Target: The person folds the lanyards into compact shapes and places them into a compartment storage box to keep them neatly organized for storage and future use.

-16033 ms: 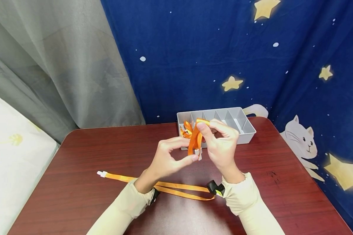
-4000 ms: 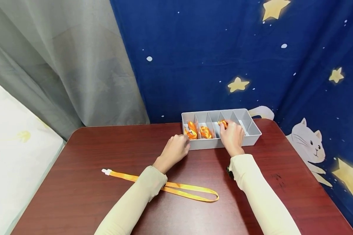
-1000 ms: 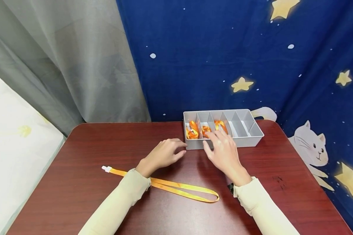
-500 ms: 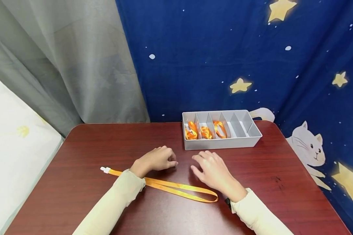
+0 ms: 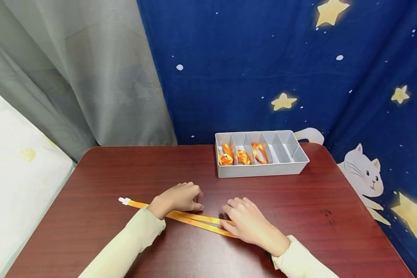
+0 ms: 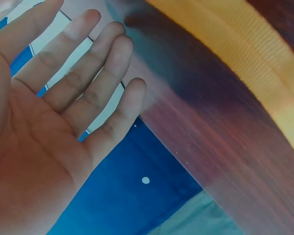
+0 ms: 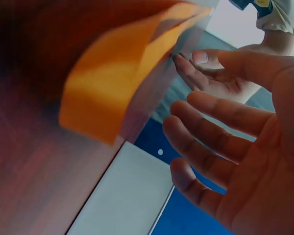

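Note:
One orange lanyard (image 5: 198,223) lies stretched across the table, its white clip (image 5: 124,201) at the left end. My left hand (image 5: 178,197) hovers by the lanyard's middle, and the left wrist view shows its fingers (image 6: 90,93) loosely extended and holding nothing. Over the lanyard's looped right end is my right hand (image 5: 250,223), which hides that loop in the head view. From the right wrist, the loop (image 7: 105,81) appears apart from the relaxed, bare fingers (image 7: 206,147). Coiled orange lanyards (image 5: 226,155) occupy the three leftmost compartments of the grey divided box (image 5: 264,170).
The box stands near the back edge of the dark red wooden table (image 5: 142,166), right of centre. Its right-hand compartments (image 5: 281,148) show bare floors. Behind the table hang a grey curtain (image 5: 125,96) and a blue star-patterned curtain (image 5: 229,77).
A coiled lanyard was in my hands, then was set into the third compartment and let go. Both hands have since drawn back from the box toward the lanyard on the table.

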`<state>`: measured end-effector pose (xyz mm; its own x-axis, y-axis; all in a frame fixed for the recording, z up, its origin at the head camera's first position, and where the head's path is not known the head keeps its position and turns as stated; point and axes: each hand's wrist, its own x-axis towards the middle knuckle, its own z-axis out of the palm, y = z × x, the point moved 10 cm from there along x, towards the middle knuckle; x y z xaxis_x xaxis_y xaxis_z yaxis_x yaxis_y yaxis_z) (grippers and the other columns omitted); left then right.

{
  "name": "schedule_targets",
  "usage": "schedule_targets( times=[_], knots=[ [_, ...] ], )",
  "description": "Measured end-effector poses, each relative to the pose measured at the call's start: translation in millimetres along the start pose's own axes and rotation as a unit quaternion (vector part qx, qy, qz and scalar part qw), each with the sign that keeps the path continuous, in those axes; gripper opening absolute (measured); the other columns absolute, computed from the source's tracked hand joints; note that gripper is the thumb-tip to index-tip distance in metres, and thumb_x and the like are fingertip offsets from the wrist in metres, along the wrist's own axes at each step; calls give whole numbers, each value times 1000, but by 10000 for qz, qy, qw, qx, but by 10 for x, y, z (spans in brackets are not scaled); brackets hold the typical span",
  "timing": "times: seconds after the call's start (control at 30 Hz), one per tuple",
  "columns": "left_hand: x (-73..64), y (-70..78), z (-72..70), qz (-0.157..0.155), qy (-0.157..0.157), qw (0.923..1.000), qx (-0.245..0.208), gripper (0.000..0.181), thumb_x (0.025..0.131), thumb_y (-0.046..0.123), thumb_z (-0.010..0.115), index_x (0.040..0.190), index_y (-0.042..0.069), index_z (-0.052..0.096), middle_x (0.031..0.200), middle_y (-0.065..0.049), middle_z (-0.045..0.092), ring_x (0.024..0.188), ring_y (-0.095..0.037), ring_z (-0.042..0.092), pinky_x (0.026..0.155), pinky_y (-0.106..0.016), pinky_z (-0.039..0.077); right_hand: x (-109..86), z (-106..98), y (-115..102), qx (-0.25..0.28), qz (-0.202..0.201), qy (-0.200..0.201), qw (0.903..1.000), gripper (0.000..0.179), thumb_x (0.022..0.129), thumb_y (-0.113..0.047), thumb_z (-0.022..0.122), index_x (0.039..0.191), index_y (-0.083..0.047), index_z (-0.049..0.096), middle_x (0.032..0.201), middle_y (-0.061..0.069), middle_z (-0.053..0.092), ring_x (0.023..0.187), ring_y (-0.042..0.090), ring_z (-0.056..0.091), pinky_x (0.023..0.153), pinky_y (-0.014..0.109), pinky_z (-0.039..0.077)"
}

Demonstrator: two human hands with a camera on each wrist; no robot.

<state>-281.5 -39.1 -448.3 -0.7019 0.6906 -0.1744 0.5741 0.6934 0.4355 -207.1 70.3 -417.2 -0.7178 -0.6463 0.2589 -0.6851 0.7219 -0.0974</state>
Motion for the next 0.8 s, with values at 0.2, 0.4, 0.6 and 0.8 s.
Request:
schedule_targets(
  times=[0.2,0.4,0.6,0.8],
  knots=[
    [-103,26,70,107,-83,9999,-15,13,79,29,84,80,21,73,70,17,60,62,-2,54,60,-24,48,-47,72,-96,-51,-95,-156,9998,32,84,-45,75,91,-15,70,81,-6,57,77,15,55,67,34,45],
    [-205,-2,113,48,-143,9997,180,25,69,34,91,78,19,73,74,14,62,63,-1,52,60,-25,47,-72,136,-137,-95,-128,-159,9997,35,83,-51,75,88,-17,68,79,-8,53,72,13,50,63,30,41],
    [-279,-7,123,-9,-176,9994,287,29,63,30,93,76,19,70,74,12,62,63,-3,49,59,-26,46,-82,195,-161,-236,-84,-331,9991,38,82,-51,76,91,-15,68,83,-5,58,75,15,54,65,32,44],
    [-313,11,100,108,-85,9982,577,29,63,23,94,74,18,68,70,10,58,59,-4,45,55,-25,43,-76,254,-158,-451,-28,-505,9977,38,80,-50,79,93,-15,70,84,-5,60,77,15,57,63,29,41]
  ],
)
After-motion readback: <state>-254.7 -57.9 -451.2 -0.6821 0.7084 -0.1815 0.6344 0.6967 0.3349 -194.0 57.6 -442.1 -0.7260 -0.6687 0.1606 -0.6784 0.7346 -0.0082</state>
